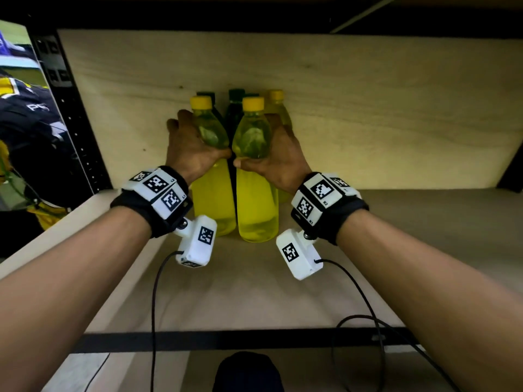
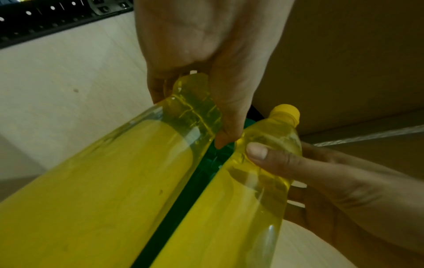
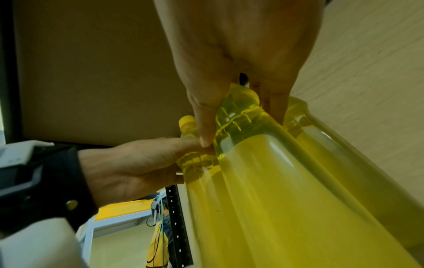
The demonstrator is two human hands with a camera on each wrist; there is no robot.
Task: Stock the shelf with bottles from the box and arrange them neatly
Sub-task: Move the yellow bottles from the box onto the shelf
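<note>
Now each hand grips one front yellow bottle: left hand [image 1: 189, 148] on the left bottle [image 1: 212, 190], right hand [image 1: 278, 162] on the right bottle [image 1: 256, 199], both standing on the shelf [image 1: 396, 236] near its back edge. Behind stand a third yellow bottle [image 1: 278, 108] and two green bottles [image 1: 236, 104].

Two bottles stand side by side on the shelf board [image 1: 396, 222], toward its back edge and well in from either side. My left hand [image 1: 192, 148] is on the left bottle [image 1: 212, 193], my right hand [image 1: 280, 162] on the right bottle [image 1: 256, 199]. Behind them, against the back panel [image 1: 368, 108], more bottles [image 1: 236, 108] stand in a row. The shelf's upright post [image 1: 70, 108] is at the far left.
</note>
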